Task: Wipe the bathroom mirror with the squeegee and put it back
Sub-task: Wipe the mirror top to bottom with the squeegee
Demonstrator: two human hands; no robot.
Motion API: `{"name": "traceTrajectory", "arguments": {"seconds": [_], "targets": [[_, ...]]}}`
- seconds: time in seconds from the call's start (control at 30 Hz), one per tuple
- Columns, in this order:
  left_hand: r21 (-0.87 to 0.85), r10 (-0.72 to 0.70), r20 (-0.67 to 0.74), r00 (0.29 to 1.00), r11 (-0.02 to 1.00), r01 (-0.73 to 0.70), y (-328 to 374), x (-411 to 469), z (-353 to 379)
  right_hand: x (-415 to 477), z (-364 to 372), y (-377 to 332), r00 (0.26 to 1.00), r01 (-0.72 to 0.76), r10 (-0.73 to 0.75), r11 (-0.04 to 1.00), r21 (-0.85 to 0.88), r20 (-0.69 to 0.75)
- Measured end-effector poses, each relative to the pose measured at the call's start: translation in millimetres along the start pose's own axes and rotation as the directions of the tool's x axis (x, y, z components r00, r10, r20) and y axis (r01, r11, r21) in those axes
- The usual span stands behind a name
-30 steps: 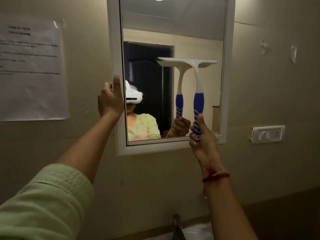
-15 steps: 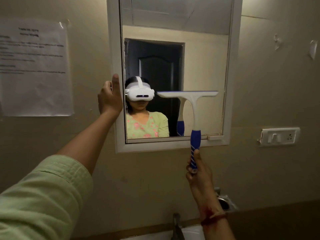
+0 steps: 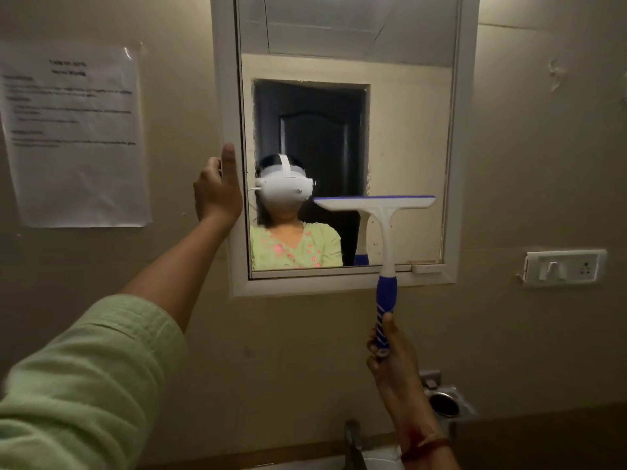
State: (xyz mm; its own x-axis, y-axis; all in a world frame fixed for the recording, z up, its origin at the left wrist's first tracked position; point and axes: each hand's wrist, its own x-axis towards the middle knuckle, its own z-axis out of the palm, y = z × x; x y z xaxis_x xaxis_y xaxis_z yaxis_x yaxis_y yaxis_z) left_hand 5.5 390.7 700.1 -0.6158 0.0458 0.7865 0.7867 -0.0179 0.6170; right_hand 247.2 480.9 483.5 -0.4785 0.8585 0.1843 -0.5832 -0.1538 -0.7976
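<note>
Up on the beige wall hangs the white-framed rectangular bathroom mirror (image 3: pixel 407 130), and the white plastic squeegee with the blue ribbed handle (image 3: pixel 385 232) stands upright against its lower right part. Its wide blade, edged in blue, lies level across the glass, between the reflected headset and the right side of the frame, while the white neck drops past the bottom rail of the frame and the blue handle hangs below it in front of the wall. The right hand (image 3: pixel 393 354) has its grip clenched around the very bottom of that handle, thumb laid up along the blue part; a red thread band circles the wrist lower down. The left hand (image 3: pixel 217 191) reaches up from a light green sleeve (image 3: pixel 84 385) and rests against the left side of the frame, fingers curled behind the edge and thumb pointing up along it, so its grip is on the frame itself.

Left of the mirror a white printed paper sheet (image 3: pixel 74 137) is taped to the wall; the print is too blurred to read. Right of the mirror, near its lower corner, sits a white switch and socket plate (image 3: pixel 563 268). Below the right hand a round metal holder (image 3: pixel 444 401) juts from the wall, and a dark tap (image 3: pixel 353 442) shows at the bottom edge.
</note>
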Motion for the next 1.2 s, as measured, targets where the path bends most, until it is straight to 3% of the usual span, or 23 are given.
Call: {"name": "traceTrajectory", "arguments": {"seconds": [0.2,0.3,0.5,0.73,1.0,1.2], "targets": [[0.009,0.015,-0.026,1.000,1.000,-0.015,-1,0,1,18,26,-42,0.991,0.105,-0.103,0.994,-0.018,0.084],[0.011,0.017,-0.037,0.999,1.000,-0.016,-2,0,2,20,23,-37,0.992,0.123,-0.120,0.989,-0.080,0.041],[0.038,0.021,-0.064,0.998,0.999,-0.019,0,-1,2,5,-7,7,0.999,0.042,-0.043,0.996,-0.074,-0.007],[0.043,0.003,-0.065,0.998,0.999,0.000,2,-3,2,14,9,-14,0.996,0.046,-0.045,0.999,-0.013,0.077],[0.044,0.000,-0.057,0.998,0.999,0.003,1,-2,1,-3,-20,28,0.999,-0.049,0.048,0.997,-0.061,-0.019],[0.049,-0.011,-0.051,0.999,0.999,0.014,1,-1,2,1,-10,14,0.999,-0.031,0.032,0.999,-0.016,0.031]]}}
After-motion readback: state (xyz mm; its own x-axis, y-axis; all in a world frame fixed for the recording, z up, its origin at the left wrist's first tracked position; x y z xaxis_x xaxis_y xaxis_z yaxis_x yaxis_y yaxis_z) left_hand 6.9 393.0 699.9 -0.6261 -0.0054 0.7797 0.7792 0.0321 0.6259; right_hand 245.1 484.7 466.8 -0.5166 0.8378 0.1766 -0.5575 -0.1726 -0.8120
